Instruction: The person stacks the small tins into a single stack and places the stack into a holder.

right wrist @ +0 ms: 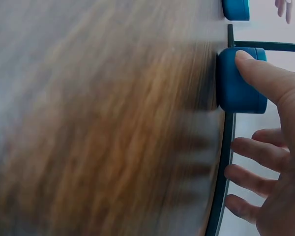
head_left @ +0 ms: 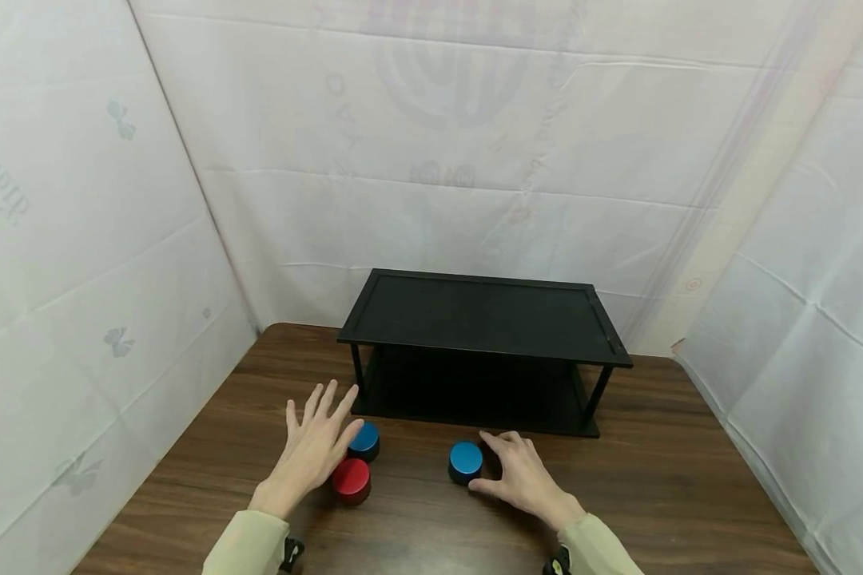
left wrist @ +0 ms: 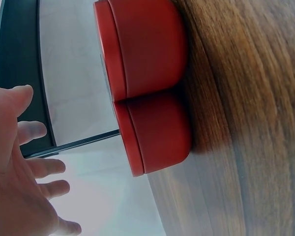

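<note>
On the table in the head view, a blue round tin [head_left: 465, 461] has my right hand [head_left: 523, 479] at its right side. The thumb [right wrist: 260, 73] overlaps that blue tin [right wrist: 233, 88] in the right wrist view, while the other fingers are bent a little and apart from it. My left hand [head_left: 305, 455] is spread above the table, beside another blue tin [head_left: 364, 441] and a red tin [head_left: 351, 481]. Two red tins, a nearer one [left wrist: 150, 46] and a farther one [left wrist: 160, 132], stand side by side in the left wrist view; the head view shows only one.
A black two-level shelf [head_left: 482, 315] stands behind the tins, its lower level open at the front. The wooden table [head_left: 662, 495] reaches white cloth walls [head_left: 439, 200] at the back and sides.
</note>
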Action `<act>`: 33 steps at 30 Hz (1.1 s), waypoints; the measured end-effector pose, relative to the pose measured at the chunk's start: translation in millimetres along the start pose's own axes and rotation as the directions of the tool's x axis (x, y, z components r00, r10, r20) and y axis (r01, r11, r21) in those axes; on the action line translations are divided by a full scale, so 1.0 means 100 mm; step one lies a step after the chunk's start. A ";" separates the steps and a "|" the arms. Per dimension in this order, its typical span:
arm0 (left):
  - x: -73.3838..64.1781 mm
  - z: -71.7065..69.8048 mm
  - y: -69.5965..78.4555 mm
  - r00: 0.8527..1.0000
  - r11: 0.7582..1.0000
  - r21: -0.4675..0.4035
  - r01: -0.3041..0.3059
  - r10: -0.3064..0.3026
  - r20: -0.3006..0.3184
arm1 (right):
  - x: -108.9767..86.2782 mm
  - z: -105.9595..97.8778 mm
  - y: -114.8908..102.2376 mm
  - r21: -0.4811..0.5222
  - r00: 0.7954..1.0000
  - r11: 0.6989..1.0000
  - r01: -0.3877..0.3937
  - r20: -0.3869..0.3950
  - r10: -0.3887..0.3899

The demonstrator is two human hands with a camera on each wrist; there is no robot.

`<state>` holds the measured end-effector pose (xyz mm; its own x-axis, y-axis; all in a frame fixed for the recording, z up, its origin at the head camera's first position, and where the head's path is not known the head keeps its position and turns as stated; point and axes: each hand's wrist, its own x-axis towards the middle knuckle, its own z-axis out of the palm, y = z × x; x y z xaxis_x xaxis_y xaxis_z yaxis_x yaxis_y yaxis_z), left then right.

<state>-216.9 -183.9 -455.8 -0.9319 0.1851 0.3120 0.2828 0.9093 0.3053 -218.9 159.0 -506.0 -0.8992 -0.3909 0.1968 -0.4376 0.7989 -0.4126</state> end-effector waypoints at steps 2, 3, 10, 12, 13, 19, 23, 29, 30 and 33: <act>0.00 0.00 0.00 1.000 1.000 0.002 0.003 -0.003 -0.003 | 0.01 0.01 -0.01 0.006 1.000 1.000 0.000 0.003 0.000; 0.00 0.00 0.00 1.000 1.000 0.004 0.005 -0.005 -0.005 | 0.01 0.02 -0.02 0.007 1.000 1.000 -0.001 0.005 0.001; -0.01 0.00 -0.02 1.000 1.000 0.009 0.011 -0.011 -0.021 | 0.04 0.04 -0.06 0.019 1.000 1.000 -0.012 0.012 0.012; -0.02 -0.01 -0.02 1.000 1.000 0.006 0.013 -0.013 -0.025 | 0.04 0.04 -0.07 0.019 1.000 1.000 -0.009 0.012 0.009; -0.02 -0.01 -0.03 1.000 1.000 0.008 0.017 -0.017 -0.023 | 0.04 0.05 -0.07 0.019 1.000 1.000 -0.009 0.013 0.009; -0.05 -0.04 -0.06 0.999 0.998 -0.037 0.047 -0.047 0.004 | 0.05 0.08 -0.05 0.015 1.000 1.000 -0.008 0.016 0.008; -0.08 -0.07 -0.09 0.998 0.995 -0.077 0.061 -0.060 0.023 | 0.04 0.09 -0.04 0.018 1.000 1.000 -0.012 0.011 0.012; -0.11 -0.10 -0.14 0.998 0.995 -0.078 0.069 -0.069 -0.003 | 0.04 0.08 -0.05 0.043 0.999 0.999 -0.030 0.018 0.029; -0.12 -0.10 -0.15 0.998 0.995 -0.073 0.068 -0.069 -0.014 | 0.04 0.08 -0.06 0.047 0.999 0.998 -0.031 0.020 0.031; -0.12 -0.11 -0.18 0.996 0.996 -0.054 0.067 -0.070 -0.046 | 0.05 0.07 -0.06 0.054 0.999 0.998 -0.035 0.026 0.034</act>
<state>-208.1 -206.7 -455.2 -0.9379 0.1035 0.3312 0.2311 0.8984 0.3736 -220.6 148.9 -509.1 -0.9130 -0.3754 0.1600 -0.4051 0.7861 -0.4670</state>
